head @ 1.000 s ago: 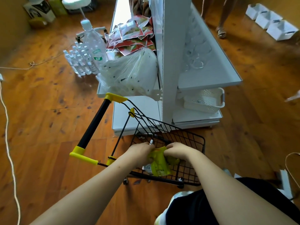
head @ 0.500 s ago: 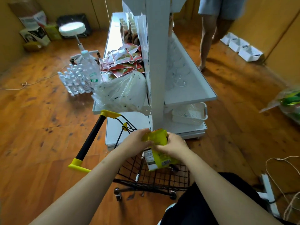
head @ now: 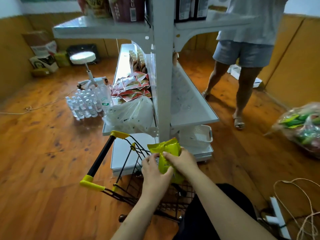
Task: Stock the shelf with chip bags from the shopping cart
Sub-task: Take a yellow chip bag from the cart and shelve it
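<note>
Head view: yellow chip bag, gripped by left hand and right hand, now lifted clear of shopping cart; shelf placement pending.

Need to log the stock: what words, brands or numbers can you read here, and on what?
None can be read.
Yellow chip bag, held by left hand and right hand: print blurred.
Big water bottle: green label too small.
Red packets on the shelf: blurred.
Top-shelf packs: barcode label illegible.
</note>
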